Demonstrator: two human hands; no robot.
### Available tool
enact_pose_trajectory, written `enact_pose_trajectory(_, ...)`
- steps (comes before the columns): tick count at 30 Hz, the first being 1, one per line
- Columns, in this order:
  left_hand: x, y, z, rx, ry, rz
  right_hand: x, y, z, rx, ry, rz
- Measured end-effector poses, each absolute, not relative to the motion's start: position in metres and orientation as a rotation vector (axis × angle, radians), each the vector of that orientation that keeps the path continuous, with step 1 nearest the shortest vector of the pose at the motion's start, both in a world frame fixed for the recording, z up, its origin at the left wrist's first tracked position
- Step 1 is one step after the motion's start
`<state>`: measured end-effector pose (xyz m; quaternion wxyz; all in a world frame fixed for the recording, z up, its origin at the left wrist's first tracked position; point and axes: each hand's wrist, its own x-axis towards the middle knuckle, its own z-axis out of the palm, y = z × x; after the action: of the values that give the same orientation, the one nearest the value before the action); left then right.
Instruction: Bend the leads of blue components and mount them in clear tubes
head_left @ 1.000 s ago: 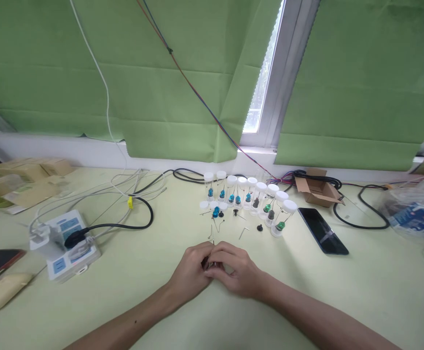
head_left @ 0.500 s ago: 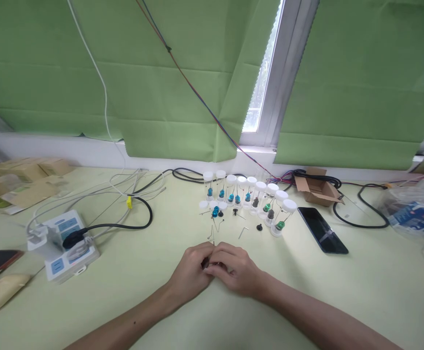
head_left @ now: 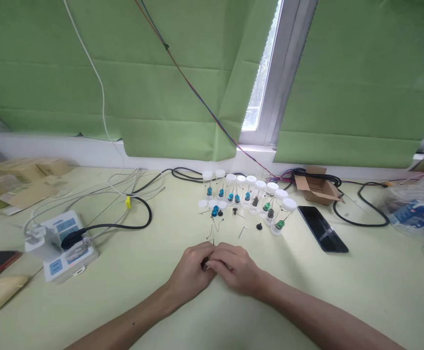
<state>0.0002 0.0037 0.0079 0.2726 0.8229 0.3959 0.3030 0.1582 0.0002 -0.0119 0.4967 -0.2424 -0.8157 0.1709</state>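
My left hand and my right hand meet low in the middle, fingers curled and pressed together. Between them is a small dark thing, mostly hidden by the fingers, so its kind does not show. A thin metal rod pokes up from the fingertips, pointing away from me. Just beyond lie bent thin wires, a small blue piece, black knob-like pieces and an L-shaped hex key. Behind these stands a row of clear vials with white caps, holding blue, green and grey pieces.
A black phone lies right of the vials, near an open cardboard box. On the left sits a white power strip with plugs and tangled cables. Flattened cardboard is at the far left, a plastic bag at the far right.
My right thumb has shifted slightly up and in against the held thing. Both hands otherwise stay in place; the whole view has moved a little.
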Motion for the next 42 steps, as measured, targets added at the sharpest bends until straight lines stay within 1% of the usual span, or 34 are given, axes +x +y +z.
enact_pose_trajectory(42, 0.0004, 0.0042, 0.0102, 2.242, 1.071, 0.753, 0.1608, -0.0014, -0.0113, -0.679, -2.013, 0.449)
